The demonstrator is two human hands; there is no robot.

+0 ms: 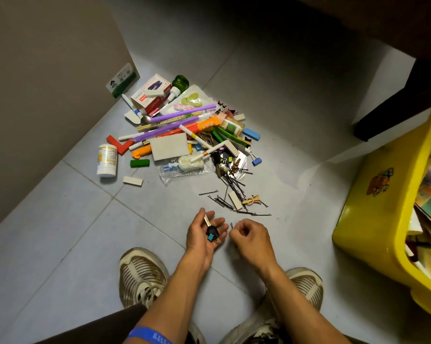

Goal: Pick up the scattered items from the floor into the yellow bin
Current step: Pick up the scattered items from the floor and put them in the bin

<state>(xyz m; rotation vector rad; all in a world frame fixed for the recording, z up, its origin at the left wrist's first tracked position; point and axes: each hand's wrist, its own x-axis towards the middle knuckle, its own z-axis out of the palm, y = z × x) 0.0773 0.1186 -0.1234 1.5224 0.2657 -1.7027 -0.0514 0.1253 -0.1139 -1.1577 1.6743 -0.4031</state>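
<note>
**Key cupped in left palm, right fingers pinching a hairpin**

Left hand (207,234) turned palm up just above the floor, fingers relaxed and nearly straight, cradling a black-headed key (210,229) with a small blue tag. Right hand (250,238) just beside it, knuckles up, fingers curled, thumb and forefinger pinching a thin dark hairpin (231,225) at its tip. Both forearms reaching forward from the bottom edge; blue wristband (148,335) on the left one. Two worn beige sneakers (140,276) planted flat on either side of the arms.

Ahead of the hands, more loose black hairpins (224,201) strewn over the tiles, with a pale block (235,200) and a tan rubber band (253,201) among them. Beyond, a heap of scattered items (184,130): purple straws, pens, coloured blocks, a clear plastic bag, a blue binder clip (256,161), small cartons. White bottle (107,160) lying apart at the heap's left edge.

Yellow bin (373,227) at the right, well apart from the heap, already stuffed with papers and booklets. Nothing between hands and bin.

Grey tiled floor (60,232) with pale grout lines; beige wall (35,83) at left, dark furniture leg (393,105) at upper right.
</note>
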